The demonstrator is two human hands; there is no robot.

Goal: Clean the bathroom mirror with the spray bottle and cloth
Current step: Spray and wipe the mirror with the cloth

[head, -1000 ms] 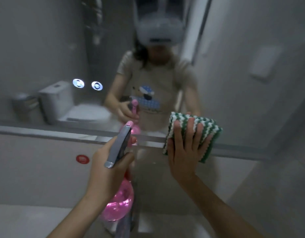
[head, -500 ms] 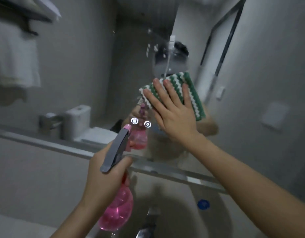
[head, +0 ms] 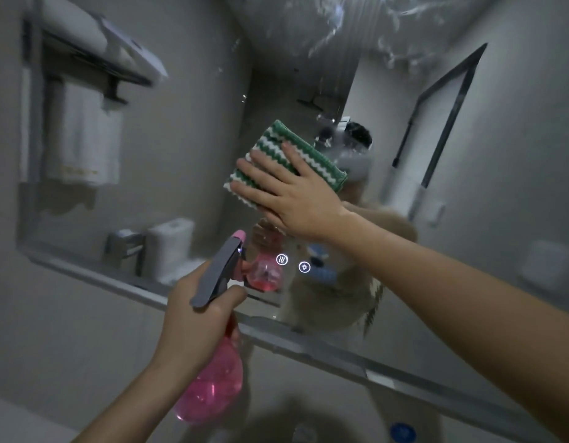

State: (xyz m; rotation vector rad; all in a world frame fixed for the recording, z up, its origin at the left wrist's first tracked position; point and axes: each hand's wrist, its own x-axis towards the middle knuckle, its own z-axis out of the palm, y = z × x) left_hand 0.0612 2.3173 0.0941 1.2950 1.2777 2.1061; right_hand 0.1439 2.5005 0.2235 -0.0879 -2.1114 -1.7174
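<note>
Mirror [head: 187, 148]: glossy glass, streaked with wet smears near the top. Cloth [head: 276, 148]: ribbed woven textile, green and white, matt. Spray bottle [head: 213, 385]: translucent pink plastic, glossy; grey matt plastic trigger.

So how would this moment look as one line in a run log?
left hand: grips bottle | right hand: presses cloth flat on mirror | streaks high on glass

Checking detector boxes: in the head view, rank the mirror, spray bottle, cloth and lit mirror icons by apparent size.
1. mirror
2. spray bottle
3. cloth, roughly similar to the bottle, which is nearer the camera
4. lit icons, smallest
</note>
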